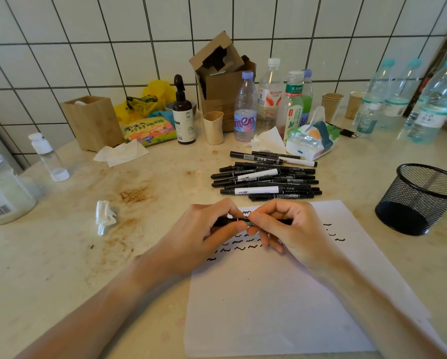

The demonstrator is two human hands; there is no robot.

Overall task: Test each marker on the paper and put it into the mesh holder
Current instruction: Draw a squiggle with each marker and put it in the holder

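Note:
Both hands hold one black marker [243, 222] level above the top of the white paper [282, 294]. My left hand [204, 234] grips its left end and my right hand [287, 229] grips its right part, fingers curled round it. Black squiggles [243, 247] run across the paper below the hands. A pile of several black and white markers [266, 177] lies on the counter just beyond the paper. The black mesh holder [419, 198] stands at the right, apart from both hands; no markers show inside it.
A crumpled tissue [104, 216] lies left of the hands. Bottles [245, 107], paper cups [332, 106], a tissue pack [310, 138], a cardboard box [222, 81] and a wooden box [92, 123] crowd the back by the tiled wall. A jar [2, 193] stands at far left.

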